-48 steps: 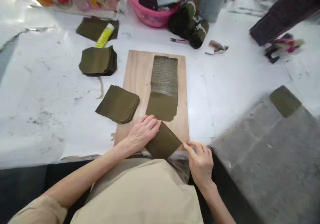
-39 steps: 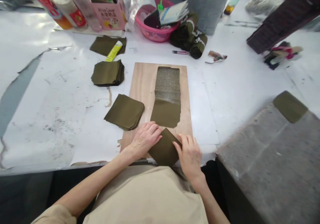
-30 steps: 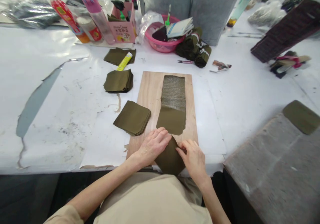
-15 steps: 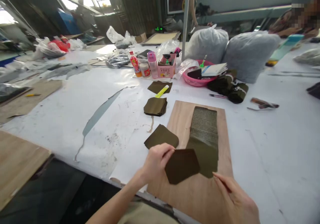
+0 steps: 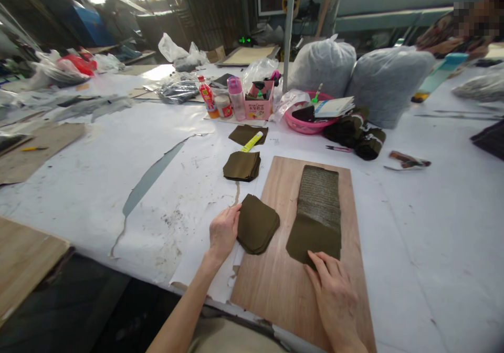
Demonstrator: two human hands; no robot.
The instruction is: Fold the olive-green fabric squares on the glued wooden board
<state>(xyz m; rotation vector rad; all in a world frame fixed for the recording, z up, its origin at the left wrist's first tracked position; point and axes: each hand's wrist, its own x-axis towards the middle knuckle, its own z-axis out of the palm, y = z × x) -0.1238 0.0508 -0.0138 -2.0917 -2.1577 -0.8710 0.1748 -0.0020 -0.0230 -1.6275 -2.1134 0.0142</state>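
Note:
My left hand (image 5: 222,232) rests at the left edge of a stack of olive-green fabric squares (image 5: 258,229), fingers curled against it. My right hand (image 5: 333,292) lies flat on the wooden board (image 5: 275,284), fingertips on the near edge of an overlapped row of olive pieces (image 5: 317,214) laid along the board. The far part of that row looks shiny and ridged.
Two more olive stacks (image 5: 242,165) and a yellow glue tube (image 5: 252,142) lie beyond on the white-covered table (image 5: 98,185). Bottles (image 5: 207,96), a pink box (image 5: 258,106), a pink basin (image 5: 305,122), dark rolls (image 5: 360,135), scissors (image 5: 336,148) and grey bags (image 5: 354,74) stand further back. A person sits far right.
The view tilted up. My left hand carried the loose olive piece from the board's near edge onto the stack at left. My right hand moved onto the row on the board.

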